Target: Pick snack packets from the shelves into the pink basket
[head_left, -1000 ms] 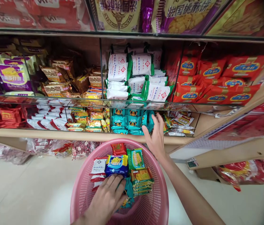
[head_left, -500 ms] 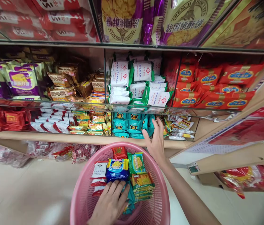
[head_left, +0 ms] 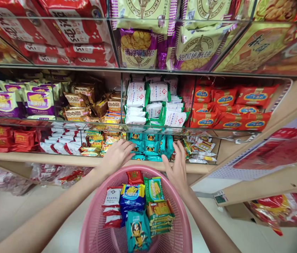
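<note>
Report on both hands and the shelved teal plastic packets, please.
Left bare hand at left of teal plastic packets, grip unclear. Right bare hand open, at their right. Packets stacked on wooden-edged shelf. Left hand hides some.

Room light is falling brightly and fairly evenly; the pink basket (head_left: 89,221) and its packets (head_left: 133,196) are reading crisp. Pale floor (head_left: 240,228) is giving a soft sheen. Shadow is pooling at the back of the middle shelf (head_left: 108,80). The clear front strip (head_left: 164,129) is carrying faint reflections. Wide-angle distortion is tilting outer lines; the far-right edge is blurring and going black.
</note>
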The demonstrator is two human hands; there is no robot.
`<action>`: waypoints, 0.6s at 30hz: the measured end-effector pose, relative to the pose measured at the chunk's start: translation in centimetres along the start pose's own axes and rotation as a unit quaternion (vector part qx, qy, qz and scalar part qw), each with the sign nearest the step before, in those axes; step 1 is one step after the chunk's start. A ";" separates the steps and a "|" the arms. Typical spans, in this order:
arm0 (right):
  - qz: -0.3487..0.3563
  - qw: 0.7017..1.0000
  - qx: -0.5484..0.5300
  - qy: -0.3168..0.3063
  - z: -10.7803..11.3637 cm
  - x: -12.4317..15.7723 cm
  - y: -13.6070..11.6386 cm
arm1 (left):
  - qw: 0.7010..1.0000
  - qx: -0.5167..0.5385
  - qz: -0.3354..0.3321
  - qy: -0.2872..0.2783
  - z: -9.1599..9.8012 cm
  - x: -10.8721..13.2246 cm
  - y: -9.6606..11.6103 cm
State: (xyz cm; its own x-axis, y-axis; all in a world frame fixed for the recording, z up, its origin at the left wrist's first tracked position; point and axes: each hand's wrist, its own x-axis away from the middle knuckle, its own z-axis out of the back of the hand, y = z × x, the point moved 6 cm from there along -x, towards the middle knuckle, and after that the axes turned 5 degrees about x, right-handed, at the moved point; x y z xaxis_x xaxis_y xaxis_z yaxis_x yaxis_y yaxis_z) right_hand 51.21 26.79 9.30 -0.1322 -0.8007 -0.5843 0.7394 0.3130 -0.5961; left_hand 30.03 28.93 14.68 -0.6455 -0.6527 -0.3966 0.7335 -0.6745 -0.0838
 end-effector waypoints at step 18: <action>0.186 0.976 0.065 -0.089 -2.2 0.7 -8.7 | 0.990 -0.109 0.052 -0.069 -3.2 -3.2 -0.7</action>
State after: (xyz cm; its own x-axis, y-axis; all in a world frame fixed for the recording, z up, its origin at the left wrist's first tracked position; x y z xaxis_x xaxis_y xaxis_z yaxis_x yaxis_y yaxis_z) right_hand 43.18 24.62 12.85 0.2697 -0.7239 -0.6350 0.7937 0.5405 -0.2790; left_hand 32.22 32.57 13.11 -0.5764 -0.7656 -0.2856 0.8160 -0.5208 -0.2508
